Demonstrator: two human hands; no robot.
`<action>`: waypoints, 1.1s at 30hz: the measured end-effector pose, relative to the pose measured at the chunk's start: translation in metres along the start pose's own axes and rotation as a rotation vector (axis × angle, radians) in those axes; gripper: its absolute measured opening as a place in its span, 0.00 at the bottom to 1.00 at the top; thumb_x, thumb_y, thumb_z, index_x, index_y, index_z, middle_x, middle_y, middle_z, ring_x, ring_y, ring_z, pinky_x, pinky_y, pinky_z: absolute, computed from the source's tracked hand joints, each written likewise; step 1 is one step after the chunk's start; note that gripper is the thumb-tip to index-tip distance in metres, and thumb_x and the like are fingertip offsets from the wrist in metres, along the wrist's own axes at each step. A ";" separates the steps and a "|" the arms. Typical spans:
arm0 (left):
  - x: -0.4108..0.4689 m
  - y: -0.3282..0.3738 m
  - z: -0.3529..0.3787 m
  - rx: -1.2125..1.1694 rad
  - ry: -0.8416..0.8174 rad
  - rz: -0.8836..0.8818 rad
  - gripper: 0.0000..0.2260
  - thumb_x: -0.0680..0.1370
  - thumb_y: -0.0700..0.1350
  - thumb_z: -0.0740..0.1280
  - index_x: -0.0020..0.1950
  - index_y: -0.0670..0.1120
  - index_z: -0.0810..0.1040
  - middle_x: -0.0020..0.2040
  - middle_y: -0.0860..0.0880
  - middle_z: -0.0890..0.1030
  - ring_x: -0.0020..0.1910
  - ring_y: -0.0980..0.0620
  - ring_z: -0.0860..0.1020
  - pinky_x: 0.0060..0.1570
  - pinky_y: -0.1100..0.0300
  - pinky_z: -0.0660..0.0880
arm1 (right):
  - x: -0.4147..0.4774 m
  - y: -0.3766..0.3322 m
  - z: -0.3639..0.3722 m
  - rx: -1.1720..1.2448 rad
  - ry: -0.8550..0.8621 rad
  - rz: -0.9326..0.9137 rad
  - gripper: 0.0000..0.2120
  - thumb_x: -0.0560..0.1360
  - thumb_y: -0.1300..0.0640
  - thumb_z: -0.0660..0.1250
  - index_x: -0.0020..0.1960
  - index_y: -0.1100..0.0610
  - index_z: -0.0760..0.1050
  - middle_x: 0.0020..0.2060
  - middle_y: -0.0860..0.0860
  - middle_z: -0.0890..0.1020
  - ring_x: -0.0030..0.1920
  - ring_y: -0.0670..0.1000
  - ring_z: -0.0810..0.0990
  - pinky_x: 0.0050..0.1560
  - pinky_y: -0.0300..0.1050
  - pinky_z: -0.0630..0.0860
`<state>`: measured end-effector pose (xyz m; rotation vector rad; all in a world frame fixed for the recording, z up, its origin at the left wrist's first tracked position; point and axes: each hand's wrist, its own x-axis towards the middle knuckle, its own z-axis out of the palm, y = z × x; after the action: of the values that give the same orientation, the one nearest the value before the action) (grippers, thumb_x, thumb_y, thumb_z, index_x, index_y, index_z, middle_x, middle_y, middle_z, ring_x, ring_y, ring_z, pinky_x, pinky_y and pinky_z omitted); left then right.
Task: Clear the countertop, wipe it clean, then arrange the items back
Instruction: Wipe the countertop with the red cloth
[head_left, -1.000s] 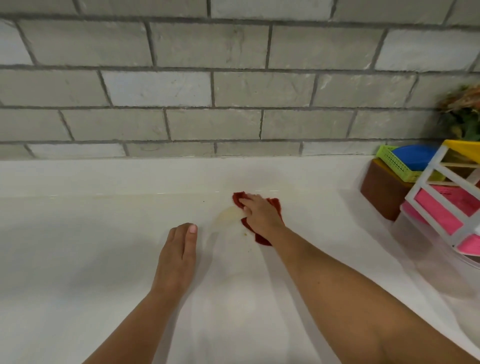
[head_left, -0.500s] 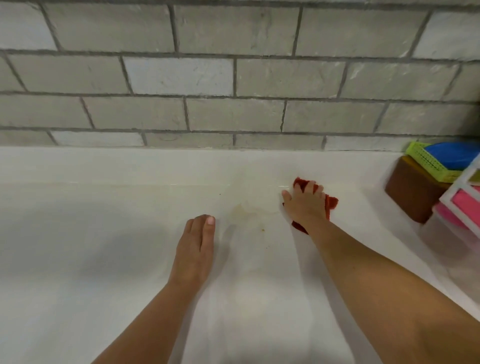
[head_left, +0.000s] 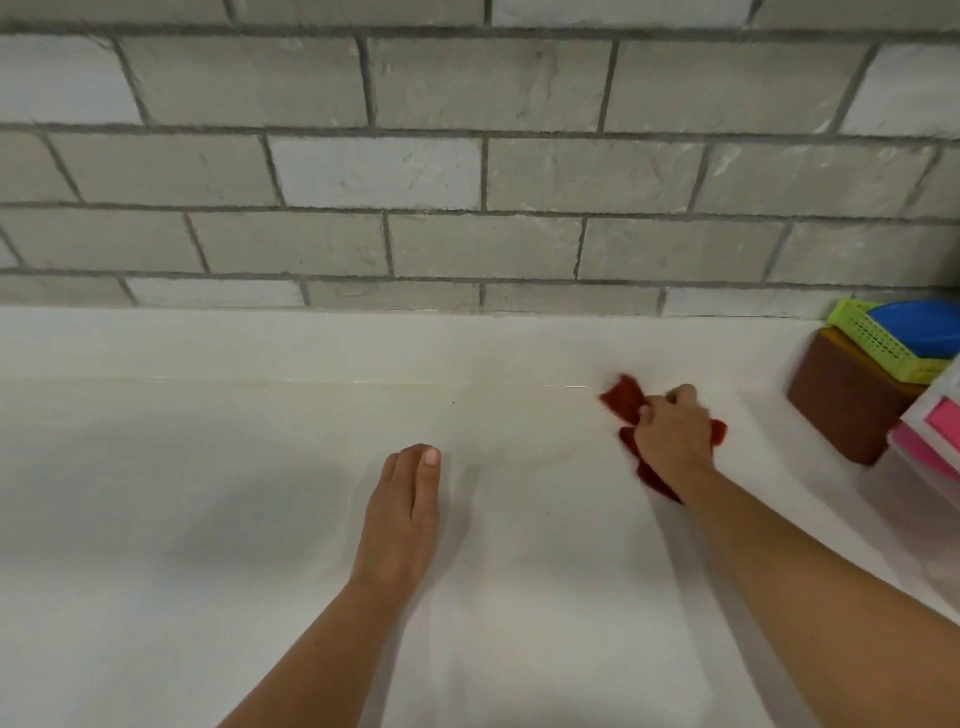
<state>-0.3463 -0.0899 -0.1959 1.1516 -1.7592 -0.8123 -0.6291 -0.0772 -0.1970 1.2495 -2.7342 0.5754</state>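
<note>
A white countertop (head_left: 208, 519) runs below a grey brick wall. My right hand (head_left: 672, 434) grips a crumpled red cloth (head_left: 623, 400) and holds it down on the counter right of centre, with its fingers curled round the fabric. Bits of the cloth stick out past the hand on the left, right and below. My left hand (head_left: 402, 512) lies flat on the counter in the middle, fingers straight and together, holding nothing.
At the right edge stand a brown box (head_left: 847, 410), a green basket (head_left: 878, 343) with a blue plate (head_left: 919, 330) in it on top of the box, and a white and pink rack (head_left: 935, 426). The wall closes off the back.
My right hand has dragged the red cloth rightward across the counter, away from the faint yellowish stain, and now bunches it up. My left hand has stayed flat in place.
</note>
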 end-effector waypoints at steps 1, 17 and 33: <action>0.000 0.000 0.000 0.000 -0.003 0.003 0.09 0.81 0.48 0.53 0.45 0.56 0.70 0.44 0.60 0.73 0.47 0.58 0.71 0.44 0.74 0.62 | 0.005 -0.006 0.000 -0.072 0.004 0.070 0.15 0.79 0.58 0.54 0.57 0.63 0.75 0.58 0.60 0.71 0.55 0.59 0.72 0.61 0.51 0.66; 0.001 -0.002 -0.005 -0.074 0.049 -0.067 0.09 0.81 0.52 0.51 0.46 0.59 0.69 0.47 0.58 0.75 0.49 0.66 0.72 0.47 0.79 0.64 | 0.000 -0.148 0.052 0.172 -0.291 -0.720 0.19 0.81 0.57 0.55 0.71 0.53 0.67 0.68 0.52 0.69 0.67 0.53 0.65 0.69 0.41 0.54; 0.001 -0.001 -0.003 -0.040 0.079 -0.103 0.21 0.81 0.53 0.50 0.70 0.45 0.67 0.67 0.50 0.71 0.66 0.54 0.68 0.57 0.70 0.58 | 0.020 -0.026 -0.017 0.555 -0.271 -0.189 0.16 0.80 0.63 0.57 0.64 0.56 0.74 0.60 0.53 0.76 0.58 0.51 0.75 0.57 0.36 0.68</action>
<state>-0.3433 -0.0909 -0.1952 1.2388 -1.6233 -0.8474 -0.6248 -0.1005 -0.1685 1.7938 -2.7044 1.2887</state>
